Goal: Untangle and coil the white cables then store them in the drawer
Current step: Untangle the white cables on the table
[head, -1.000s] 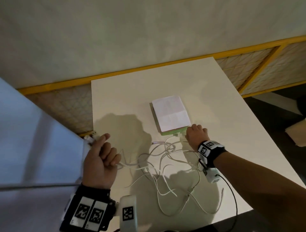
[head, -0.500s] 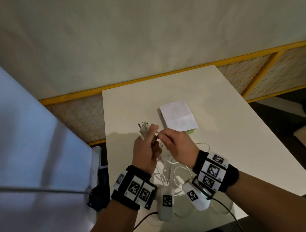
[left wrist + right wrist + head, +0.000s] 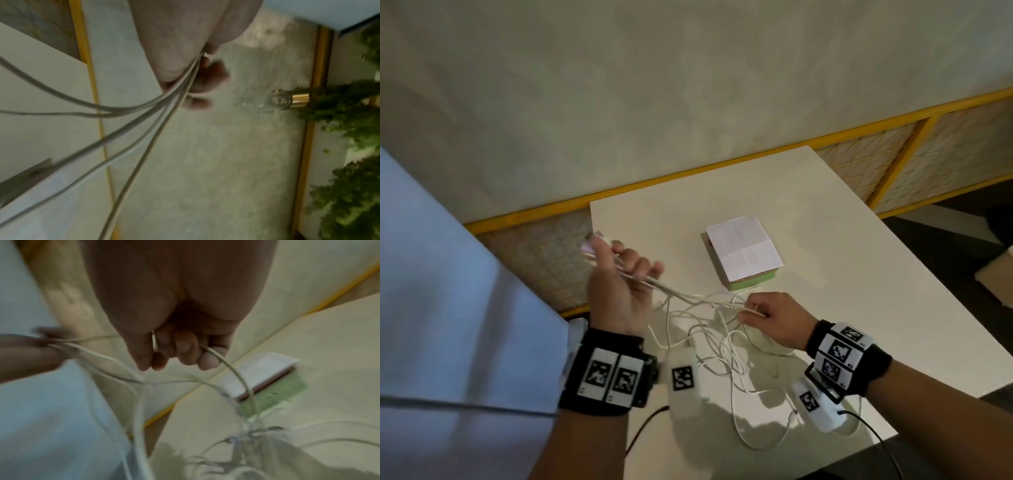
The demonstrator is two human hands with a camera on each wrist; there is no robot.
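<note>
White cables (image 3: 709,329) tangled on table (image 3: 842,274), just nearside of paper-topped box (image 3: 743,250). Left hand (image 3: 616,284) fisted round several strands, raised left of box. Right hand (image 3: 774,318) pinching one strand near box.

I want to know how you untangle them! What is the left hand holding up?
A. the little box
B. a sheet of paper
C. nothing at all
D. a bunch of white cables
D: the left hand is raised beside the table with its fingers curled round several white cables that trail down to the tangle.
</note>
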